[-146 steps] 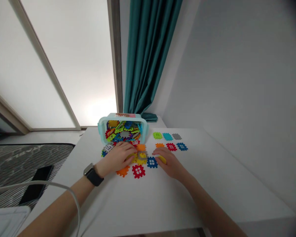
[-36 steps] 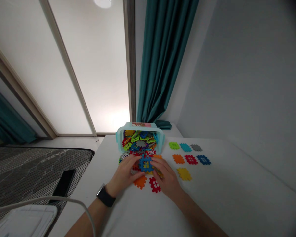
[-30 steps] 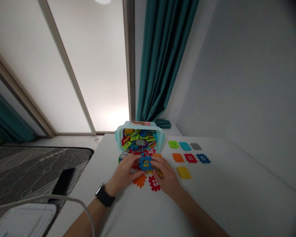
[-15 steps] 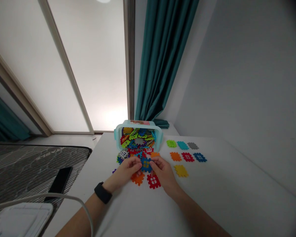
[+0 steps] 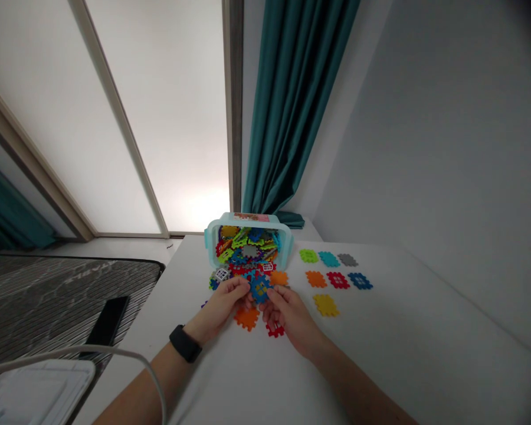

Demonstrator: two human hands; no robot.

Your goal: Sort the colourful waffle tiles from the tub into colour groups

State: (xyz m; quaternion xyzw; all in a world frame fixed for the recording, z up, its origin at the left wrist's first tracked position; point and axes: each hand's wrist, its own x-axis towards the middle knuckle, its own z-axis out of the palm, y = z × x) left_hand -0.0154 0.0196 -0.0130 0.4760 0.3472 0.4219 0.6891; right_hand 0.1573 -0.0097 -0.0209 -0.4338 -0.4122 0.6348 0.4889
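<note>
A blue plastic waffle block (image 5: 260, 289), with yellow showing through its windows, is held up between my left hand (image 5: 223, 302) and my right hand (image 5: 288, 319). Fingertips of both hands pinch its edges. Beneath them, an orange waffle block (image 5: 246, 317) lies on the white table (image 5: 380, 348). My right hand partly covers a red waffle block (image 5: 274, 330). Another orange block (image 5: 278, 278) sits just beyond the held piece. A tipped-over pale turquoise plastic tub (image 5: 210, 245) spills many coloured blocks toward my hands.
To the right lie rows of single blocks: green (image 5: 308, 255), teal (image 5: 328, 259), grey (image 5: 347, 260), orange (image 5: 315, 279), red (image 5: 338, 280), blue (image 5: 360, 281), yellow (image 5: 325, 305). A black phone (image 5: 108, 319) lies on a striped mat left of the table edge.
The blue block has tilted and risen slightly between my hands. My right hand has slid toward me, covering more of the red block, and the orange block beyond has come into view.
</note>
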